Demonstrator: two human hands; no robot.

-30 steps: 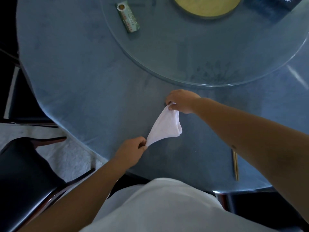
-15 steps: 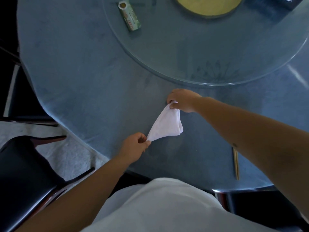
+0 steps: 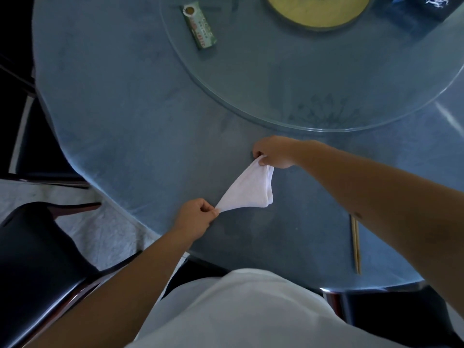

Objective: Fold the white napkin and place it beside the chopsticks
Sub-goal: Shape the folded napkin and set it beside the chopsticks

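My left hand (image 3: 194, 217) pinches the near corner of the white napkin (image 3: 247, 188) above the blue desk (image 3: 130, 126); my right hand (image 3: 275, 153) pinches its far corner. The chopsticks (image 3: 356, 244) lie well apart to the right, partly under my forearm.

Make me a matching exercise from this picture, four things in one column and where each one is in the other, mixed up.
Things:
1. napkin
2. chopsticks
3. green packet
4. black chair

Places:
A. on the glass turntable
B. on the floor left of the table
C. stretched between both hands
D. on the table, partly under the right forearm

Pairs: 1-C, 2-D, 3-A, 4-B
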